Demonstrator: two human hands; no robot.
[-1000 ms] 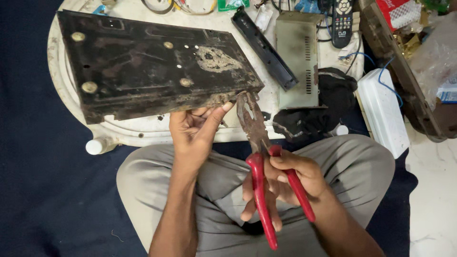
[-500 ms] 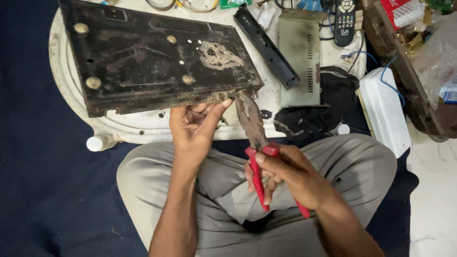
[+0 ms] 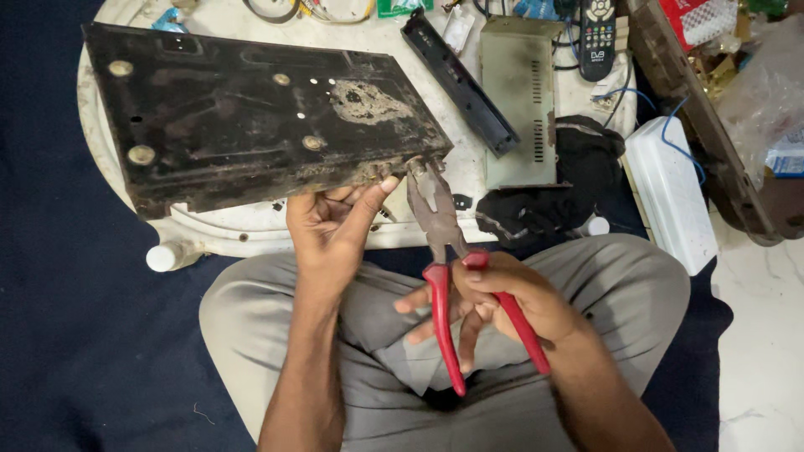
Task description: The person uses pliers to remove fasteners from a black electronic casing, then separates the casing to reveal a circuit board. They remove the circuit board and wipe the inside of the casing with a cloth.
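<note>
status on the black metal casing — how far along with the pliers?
Done: the black casing lies flipped, underside up, on the white round table; a grey cover and black strip lie apart beside it. In hand: the left hand steadies its near edge while the right hand sets red-handled pliers at the corner. Left: the corner piece looks still attached.

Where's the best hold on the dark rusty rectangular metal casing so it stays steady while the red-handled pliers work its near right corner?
Probably the near long edge of the dark rusty rectangular metal casing, just left of that corner, coming from below. The edge overhangs the white round table, so fingers fit under it. The left hand sits there already; the right hand holds the red-handled pliers at the corner.
</note>
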